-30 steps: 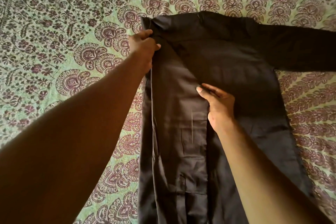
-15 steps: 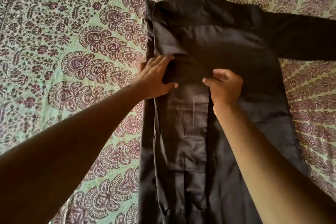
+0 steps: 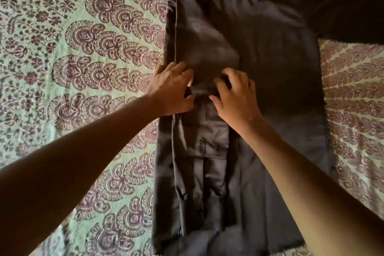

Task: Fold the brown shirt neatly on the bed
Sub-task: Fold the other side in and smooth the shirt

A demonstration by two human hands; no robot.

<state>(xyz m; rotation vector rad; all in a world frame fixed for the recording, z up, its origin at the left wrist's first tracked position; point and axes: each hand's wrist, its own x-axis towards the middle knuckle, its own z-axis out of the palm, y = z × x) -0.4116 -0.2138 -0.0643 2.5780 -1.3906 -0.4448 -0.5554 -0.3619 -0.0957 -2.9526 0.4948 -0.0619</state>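
The brown shirt [image 3: 270, 64] lies flat on the bed, collar end far from me. Its left side and left sleeve are folded in over the body, and the sleeve runs down the middle toward me. The other sleeve [image 3: 349, 18] stretches out to the right. My left hand [image 3: 172, 89] rests flat on the shirt's folded left edge, fingers nearly straight. My right hand [image 3: 234, 95] is close beside it, with curled fingers and thumb pinching a small ridge of the folded sleeve [image 3: 203, 90].
A green bedspread [image 3: 83, 68] with a maroon paisley and flower print covers the whole bed around the shirt. The shirt's hem [image 3: 239, 241] lies near the bottom of the view.
My left hand slid from the shoulder down the folded edge to mid-shirt. My right hand shifted left and now sits close beside it. The view has moved nearer to the shirt.
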